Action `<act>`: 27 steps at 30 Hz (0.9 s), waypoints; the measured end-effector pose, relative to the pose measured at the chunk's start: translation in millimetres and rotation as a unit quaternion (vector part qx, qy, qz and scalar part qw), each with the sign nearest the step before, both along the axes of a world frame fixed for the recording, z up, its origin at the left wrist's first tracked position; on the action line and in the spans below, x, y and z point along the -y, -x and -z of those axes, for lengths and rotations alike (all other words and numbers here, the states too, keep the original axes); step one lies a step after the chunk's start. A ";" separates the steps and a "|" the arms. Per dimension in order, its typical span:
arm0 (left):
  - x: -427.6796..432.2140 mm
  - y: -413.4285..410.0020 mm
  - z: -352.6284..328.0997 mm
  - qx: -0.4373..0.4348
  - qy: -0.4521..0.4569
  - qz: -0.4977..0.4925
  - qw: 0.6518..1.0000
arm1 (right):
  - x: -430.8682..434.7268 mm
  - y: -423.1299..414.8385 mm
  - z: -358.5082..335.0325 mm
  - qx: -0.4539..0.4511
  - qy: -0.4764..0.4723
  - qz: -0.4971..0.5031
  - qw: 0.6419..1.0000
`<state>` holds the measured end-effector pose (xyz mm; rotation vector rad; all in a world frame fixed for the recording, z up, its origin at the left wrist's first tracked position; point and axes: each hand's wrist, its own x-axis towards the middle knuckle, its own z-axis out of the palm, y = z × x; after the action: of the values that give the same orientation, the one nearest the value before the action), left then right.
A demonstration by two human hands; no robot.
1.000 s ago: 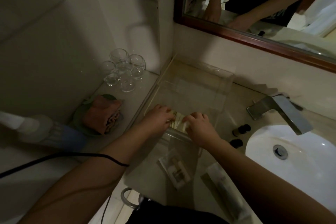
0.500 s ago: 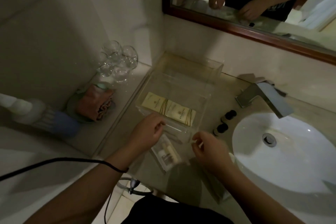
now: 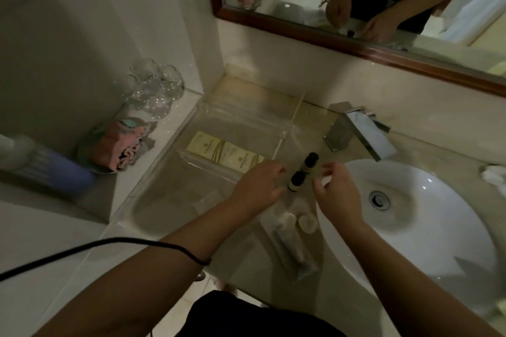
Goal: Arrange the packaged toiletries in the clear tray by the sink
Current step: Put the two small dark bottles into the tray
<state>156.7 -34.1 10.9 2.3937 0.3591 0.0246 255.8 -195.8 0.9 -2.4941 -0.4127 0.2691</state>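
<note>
While the clear tray [image 3: 208, 128] by the sink basin [image 3: 427, 216] already holds two cream boxed toiletries [image 3: 227, 152] lying end to end along its near wall, most of its floor is bare, so I judge the arranging to be at an early stage. Outside the tray, on the stone counter [image 3: 169, 200] between it and the basin, several pieces wait: a long clear-wrapped packet [image 3: 290, 243] lies at the near edge with a small round pale item [image 3: 308, 223] just beside it, and two small dark-capped bottles [image 3: 302, 172] stand upright just past the tray's right front corner.

Both hands hover over those bottles. The left hand [image 3: 260, 189] comes in from the tray side, fingers loosely curled and partly spread, its fingertips right next to the nearer bottle; whether they touch it cannot be told from this angle. The right hand [image 3: 336, 194] sits on the basin side, thumb and forefinger drawn toward each other around something small and white [image 3: 325, 179], which looks pinched but is too blurred to name. The bottles stand between the two hands, nearer to the left, and neither looks lifted.

What seems left, as a judgement: carrying the bottles, the wrapped packet and the round piece into the tray beside the boxes.
</note>
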 end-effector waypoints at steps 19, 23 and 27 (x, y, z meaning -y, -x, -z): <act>11.0 -36.7 -6.0 -0.015 0.063 -0.126 0.990 | -42.5 -50.9 15.4 -0.100 0.017 -0.133 0.986; -34.2 -14.4 -17.8 0.005 0.064 -0.186 0.980 | -56.0 -44.2 -7.2 -0.068 -0.046 -0.148 0.986; -65.2 6.7 -13.1 -0.007 0.068 -0.241 0.968 | -83.9 -36.9 -24.0 -0.054 -0.062 -0.186 0.979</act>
<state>150.0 31.1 24.0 2.1206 0.9104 0.1986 292.7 -111.9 24.8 -2.2561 -0.8258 0.5077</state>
